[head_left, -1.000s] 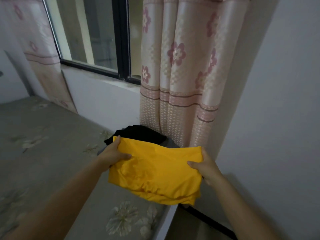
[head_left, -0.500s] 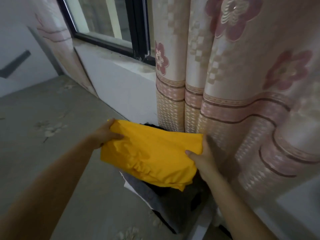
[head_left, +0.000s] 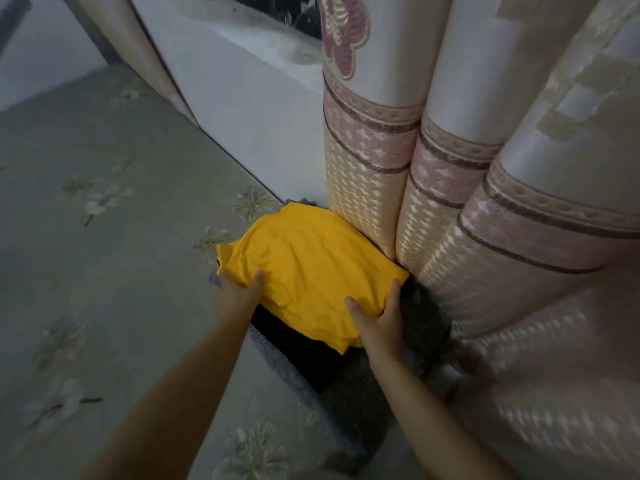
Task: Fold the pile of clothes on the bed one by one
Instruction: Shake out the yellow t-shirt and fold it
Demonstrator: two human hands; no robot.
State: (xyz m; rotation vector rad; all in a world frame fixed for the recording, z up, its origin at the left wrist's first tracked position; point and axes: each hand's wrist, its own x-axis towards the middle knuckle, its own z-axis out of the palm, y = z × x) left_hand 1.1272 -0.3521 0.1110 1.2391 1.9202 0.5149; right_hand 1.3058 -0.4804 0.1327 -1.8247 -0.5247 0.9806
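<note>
A folded yellow garment (head_left: 308,265) lies on top of a stack of dark folded clothes (head_left: 301,344) at the bed's corner, against the curtain. My left hand (head_left: 239,289) grips the garment's near left edge, thumb on top and fingers under the fabric. My right hand (head_left: 379,318) holds the near right edge the same way, thumb and fingers curled round the cloth. Black and grey layers of the stack show below the yellow one; most of them are hidden.
The bed (head_left: 104,271) has a grey-green sheet with pale flowers and stretches to the left. A pink and beige patterned curtain (head_left: 467,202) hangs right behind the stack. A white wall and window sill (head_left: 249,81) run along the bed's far side.
Both hands have carried the yellow garment forward and down from mid-air onto the dark stack by the curtain. My head has leaned closer and lower.
</note>
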